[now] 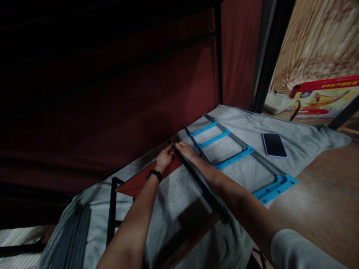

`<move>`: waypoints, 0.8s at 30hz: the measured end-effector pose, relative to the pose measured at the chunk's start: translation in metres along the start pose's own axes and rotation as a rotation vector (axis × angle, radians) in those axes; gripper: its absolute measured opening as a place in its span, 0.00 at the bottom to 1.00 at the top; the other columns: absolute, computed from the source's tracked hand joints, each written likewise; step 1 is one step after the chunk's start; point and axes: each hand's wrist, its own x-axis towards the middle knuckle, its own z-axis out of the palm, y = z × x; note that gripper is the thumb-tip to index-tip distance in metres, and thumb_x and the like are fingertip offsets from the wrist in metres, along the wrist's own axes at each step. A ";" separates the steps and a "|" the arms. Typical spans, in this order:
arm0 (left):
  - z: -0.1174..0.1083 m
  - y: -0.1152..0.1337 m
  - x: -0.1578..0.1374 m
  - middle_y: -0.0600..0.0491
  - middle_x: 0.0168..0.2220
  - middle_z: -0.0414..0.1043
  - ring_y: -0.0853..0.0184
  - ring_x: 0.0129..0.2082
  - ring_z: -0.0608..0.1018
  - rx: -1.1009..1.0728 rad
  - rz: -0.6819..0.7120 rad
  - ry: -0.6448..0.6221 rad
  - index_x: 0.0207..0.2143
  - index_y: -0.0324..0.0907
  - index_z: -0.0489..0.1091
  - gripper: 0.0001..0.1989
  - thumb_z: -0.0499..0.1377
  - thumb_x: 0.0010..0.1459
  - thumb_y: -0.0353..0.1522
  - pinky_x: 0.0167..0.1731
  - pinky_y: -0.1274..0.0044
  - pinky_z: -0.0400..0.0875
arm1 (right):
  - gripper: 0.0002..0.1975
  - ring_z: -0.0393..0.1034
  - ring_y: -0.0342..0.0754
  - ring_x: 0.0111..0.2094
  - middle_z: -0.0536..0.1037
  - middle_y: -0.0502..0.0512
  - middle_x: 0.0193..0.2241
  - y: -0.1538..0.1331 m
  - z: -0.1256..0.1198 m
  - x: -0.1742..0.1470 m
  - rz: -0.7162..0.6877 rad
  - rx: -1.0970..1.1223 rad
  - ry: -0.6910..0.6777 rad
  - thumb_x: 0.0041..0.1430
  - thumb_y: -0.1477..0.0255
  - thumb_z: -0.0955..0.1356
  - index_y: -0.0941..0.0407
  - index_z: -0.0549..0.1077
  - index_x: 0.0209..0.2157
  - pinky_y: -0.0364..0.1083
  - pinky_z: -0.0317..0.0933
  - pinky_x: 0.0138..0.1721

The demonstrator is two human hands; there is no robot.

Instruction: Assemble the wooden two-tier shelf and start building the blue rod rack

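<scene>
A long black metal bar [199,183] slants across the grey cloth, from the far wall side towards me. My left hand [164,158], with a black band on its wrist, is closed at the bar's far end, over the reddish-brown board [144,180]. What its fingertips pinch is too small to make out. On the bar's other side my right hand [185,150] has its fingers curled against the same end. The board runs left to a black metal frame [112,209]. A second brown board [193,239] meets the bar's near end.
Right of the bar lies a ladder-like frame of grey tubes with blue crosspieces [235,161]. A phone [275,145] rests on the grey cloth [241,119]. Several grey tubes [74,235] lie at left. Dark red panels [168,93] stand behind; a red-yellow box [327,98] is far right.
</scene>
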 end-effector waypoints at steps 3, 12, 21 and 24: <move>0.000 0.001 -0.001 0.45 0.60 0.74 0.56 0.58 0.77 0.008 -0.001 0.005 0.67 0.47 0.63 0.29 0.57 0.65 0.33 0.54 0.69 0.70 | 0.16 0.72 0.46 0.38 0.75 0.50 0.29 0.002 0.000 -0.001 -0.026 -0.075 0.020 0.72 0.64 0.60 0.52 0.71 0.31 0.41 0.63 0.42; 0.002 -0.001 0.001 0.47 0.60 0.74 0.58 0.58 0.77 -0.014 0.007 0.002 0.67 0.48 0.63 0.28 0.58 0.65 0.32 0.56 0.70 0.70 | 0.10 0.69 0.42 0.34 0.74 0.46 0.31 0.011 -0.003 0.002 -0.136 -0.009 -0.032 0.70 0.72 0.60 0.53 0.72 0.37 0.40 0.61 0.39; -0.001 0.005 -0.001 0.49 0.61 0.73 0.60 0.60 0.76 0.019 -0.029 -0.013 0.68 0.49 0.62 0.28 0.57 0.66 0.32 0.57 0.72 0.69 | 0.15 0.68 0.46 0.36 0.69 0.49 0.28 0.005 -0.002 0.004 -0.069 -0.143 -0.028 0.72 0.66 0.59 0.52 0.67 0.30 0.43 0.61 0.41; -0.003 0.008 -0.003 0.48 0.61 0.73 0.59 0.59 0.76 0.033 -0.038 -0.023 0.68 0.49 0.62 0.28 0.57 0.66 0.32 0.56 0.72 0.69 | 0.14 0.69 0.47 0.35 0.70 0.50 0.28 0.005 -0.003 0.004 -0.073 -0.149 -0.040 0.72 0.67 0.59 0.52 0.69 0.32 0.44 0.62 0.41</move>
